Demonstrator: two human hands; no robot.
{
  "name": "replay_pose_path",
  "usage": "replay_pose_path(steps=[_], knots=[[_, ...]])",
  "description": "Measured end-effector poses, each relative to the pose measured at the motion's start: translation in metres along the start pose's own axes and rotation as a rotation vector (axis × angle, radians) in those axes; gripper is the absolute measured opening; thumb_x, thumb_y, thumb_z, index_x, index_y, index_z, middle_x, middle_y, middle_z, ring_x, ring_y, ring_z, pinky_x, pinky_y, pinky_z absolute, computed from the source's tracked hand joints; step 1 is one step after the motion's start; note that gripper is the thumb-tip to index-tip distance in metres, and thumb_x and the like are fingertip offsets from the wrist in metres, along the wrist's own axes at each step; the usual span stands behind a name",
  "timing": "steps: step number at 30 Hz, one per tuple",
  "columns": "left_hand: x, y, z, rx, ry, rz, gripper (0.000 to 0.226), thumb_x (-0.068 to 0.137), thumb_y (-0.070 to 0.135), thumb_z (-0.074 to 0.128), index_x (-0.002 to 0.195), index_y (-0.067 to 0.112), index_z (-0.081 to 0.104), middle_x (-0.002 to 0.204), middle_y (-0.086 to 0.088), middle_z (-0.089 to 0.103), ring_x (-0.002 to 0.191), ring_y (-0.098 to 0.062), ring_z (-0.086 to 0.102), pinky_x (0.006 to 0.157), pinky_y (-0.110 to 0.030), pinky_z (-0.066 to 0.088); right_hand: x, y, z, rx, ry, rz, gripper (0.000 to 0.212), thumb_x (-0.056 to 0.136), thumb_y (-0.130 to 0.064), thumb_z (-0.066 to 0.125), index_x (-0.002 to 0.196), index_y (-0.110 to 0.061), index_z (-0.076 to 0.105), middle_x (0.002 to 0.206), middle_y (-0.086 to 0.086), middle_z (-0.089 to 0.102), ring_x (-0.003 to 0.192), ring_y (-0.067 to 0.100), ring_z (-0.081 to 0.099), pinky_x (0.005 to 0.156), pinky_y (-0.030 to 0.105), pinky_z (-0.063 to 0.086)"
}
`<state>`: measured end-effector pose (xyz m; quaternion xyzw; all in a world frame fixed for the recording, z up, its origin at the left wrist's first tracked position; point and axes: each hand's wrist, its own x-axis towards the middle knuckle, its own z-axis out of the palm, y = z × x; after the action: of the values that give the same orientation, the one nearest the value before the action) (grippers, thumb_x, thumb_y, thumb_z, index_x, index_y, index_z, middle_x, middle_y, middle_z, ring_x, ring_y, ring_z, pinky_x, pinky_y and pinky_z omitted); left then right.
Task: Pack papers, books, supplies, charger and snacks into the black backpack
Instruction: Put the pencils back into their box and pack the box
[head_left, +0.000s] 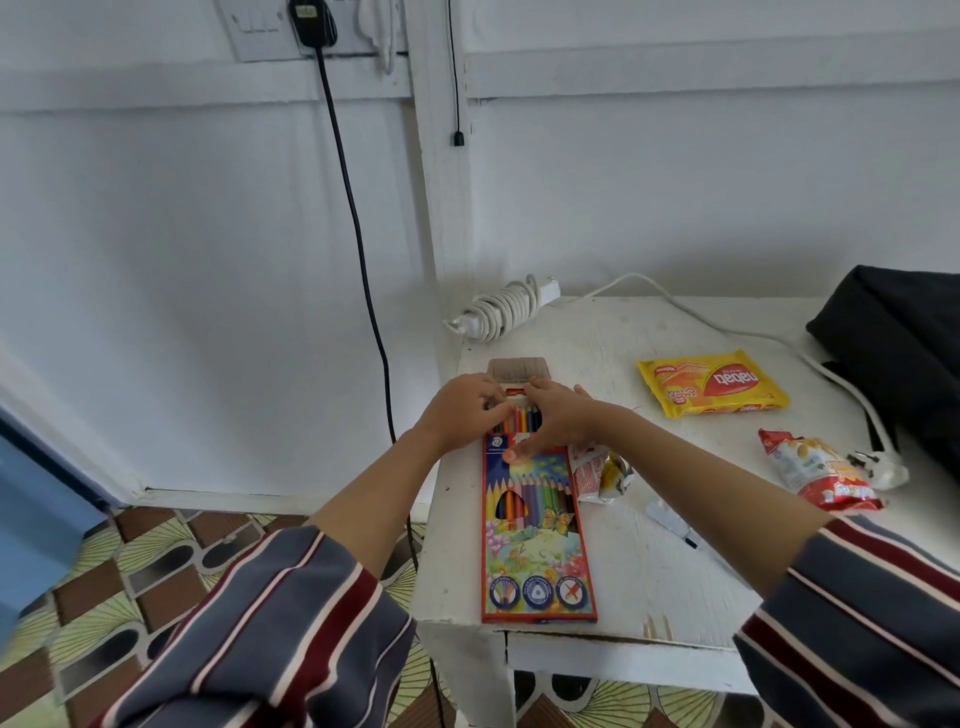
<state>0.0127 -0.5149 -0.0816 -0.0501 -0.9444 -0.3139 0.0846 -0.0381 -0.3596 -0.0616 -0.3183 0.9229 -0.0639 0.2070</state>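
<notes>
A coloured pencil box (537, 540) lies lengthwise on the white table (649, 582), its flap (517, 368) open at the far end. Coloured pencils (522, 418) stick out of that end. My left hand (460, 410) curls its fingers onto the pencil ends from the left. My right hand (558, 415) grips the box's open end, thumb pressed on its front. The black backpack (898, 353) sits at the table's right edge, partly out of view. A yellow wafer packet (714, 387) and a red snack packet (815, 473) lie between.
A white charger wound in its cable (498, 309) sits at the table's far left corner. A white cord (727, 325) runs to a plug (878, 465) by the backpack. A crumpled wrapper (597, 475) and a pen (675, 525) lie beside the box. A black cable (358, 234) hangs down the wall.
</notes>
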Motion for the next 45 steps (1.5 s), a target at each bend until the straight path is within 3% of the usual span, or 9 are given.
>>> replay_pose_path(steps=[2, 4, 6, 11, 19, 30, 41, 45], knots=[[0.002, 0.002, -0.003, -0.037, 0.042, -0.012, 0.019, 0.088, 0.02, 0.061, 0.093, 0.005, 0.071, 0.096, -0.01, 0.067, 0.089, -0.021, 0.059, 0.081, -0.036, 0.048, 0.001, 0.0, -0.004, 0.044, -0.017, -0.019, 0.091, 0.078, -0.057, 0.063, 0.145, -0.011, 0.024, 0.155, 0.008, 0.018, 0.14, 0.026, 0.022, 0.116, 0.047, 0.014], [0.007, 0.009, -0.008, -0.046, 0.075, 0.0, 0.019, 0.088, 0.02, 0.06, 0.097, 0.006, 0.07, 0.097, -0.009, 0.066, 0.09, -0.02, 0.059, 0.08, -0.034, 0.046, 0.001, 0.003, -0.01, 0.157, 0.01, -0.041, 0.06, 0.086, -0.04, 0.062, 0.136, -0.012, 0.042, 0.141, 0.009, 0.041, 0.125, 0.026, 0.043, 0.107, 0.042, 0.033], [0.016, 0.017, -0.013, -0.034, 0.076, 0.015, 0.02, 0.089, 0.019, 0.058, 0.099, 0.007, 0.07, 0.097, -0.007, 0.067, 0.091, -0.019, 0.059, 0.08, -0.032, 0.047, -0.003, 0.009, -0.019, 0.201, 0.117, -0.049, 0.044, 0.091, -0.023, 0.055, 0.132, -0.008, 0.049, 0.134, 0.012, 0.05, 0.119, 0.027, 0.048, 0.101, 0.037, 0.039], [0.05, 0.049, -0.02, 0.053, -0.015, 0.056, 0.025, 0.087, 0.023, 0.061, 0.11, 0.015, 0.067, 0.107, 0.0, 0.065, 0.089, -0.009, 0.055, 0.075, -0.022, 0.043, -0.023, 0.039, -0.048, 0.123, 0.305, -0.022, 0.041, 0.094, -0.022, 0.053, 0.133, -0.012, 0.049, 0.141, 0.007, 0.046, 0.13, 0.021, 0.039, 0.107, 0.031, 0.029], [0.093, 0.133, 0.011, 0.123, -0.17, 0.226, 0.034, 0.081, 0.02, 0.069, 0.115, 0.017, 0.063, 0.11, -0.002, 0.063, 0.091, -0.013, 0.055, 0.081, -0.028, 0.045, -0.092, 0.108, -0.083, 0.073, 0.401, 0.115, 0.041, 0.091, -0.024, 0.058, 0.131, -0.015, 0.052, 0.136, 0.005, 0.05, 0.124, 0.018, 0.046, 0.098, 0.024, 0.032], [0.136, 0.325, 0.117, 0.11, -0.186, 0.38, 0.036, 0.078, 0.022, 0.071, 0.112, 0.013, 0.065, 0.107, -0.005, 0.065, 0.096, -0.022, 0.06, 0.084, -0.035, 0.049, -0.228, 0.259, -0.118, 0.07, 0.48, 0.224, 0.041, 0.088, -0.021, 0.062, 0.126, -0.008, 0.057, 0.128, 0.007, 0.058, 0.117, 0.02, 0.052, 0.096, 0.027, 0.038], [0.16, 0.483, 0.237, 0.118, -0.274, 0.46, 0.037, 0.081, 0.03, 0.066, 0.117, 0.022, 0.061, 0.114, 0.003, 0.061, 0.102, -0.015, 0.057, 0.089, -0.036, 0.049, -0.346, 0.416, -0.109, 0.101, 0.525, 0.383, 0.042, 0.086, -0.021, 0.065, 0.124, -0.006, 0.058, 0.124, 0.009, 0.06, 0.114, 0.022, 0.054, 0.094, 0.028, 0.039], [0.185, 0.53, 0.272, 0.118, -0.322, 0.52, 0.033, 0.08, 0.031, 0.067, 0.112, 0.022, 0.064, 0.11, 0.003, 0.062, 0.1, -0.016, 0.058, 0.087, -0.036, 0.049, -0.372, 0.473, -0.113, 0.135, 0.577, 0.435, 0.037, 0.085, -0.017, 0.065, 0.12, -0.007, 0.061, 0.121, 0.01, 0.062, 0.112, 0.023, 0.056, 0.086, 0.023, 0.037]])
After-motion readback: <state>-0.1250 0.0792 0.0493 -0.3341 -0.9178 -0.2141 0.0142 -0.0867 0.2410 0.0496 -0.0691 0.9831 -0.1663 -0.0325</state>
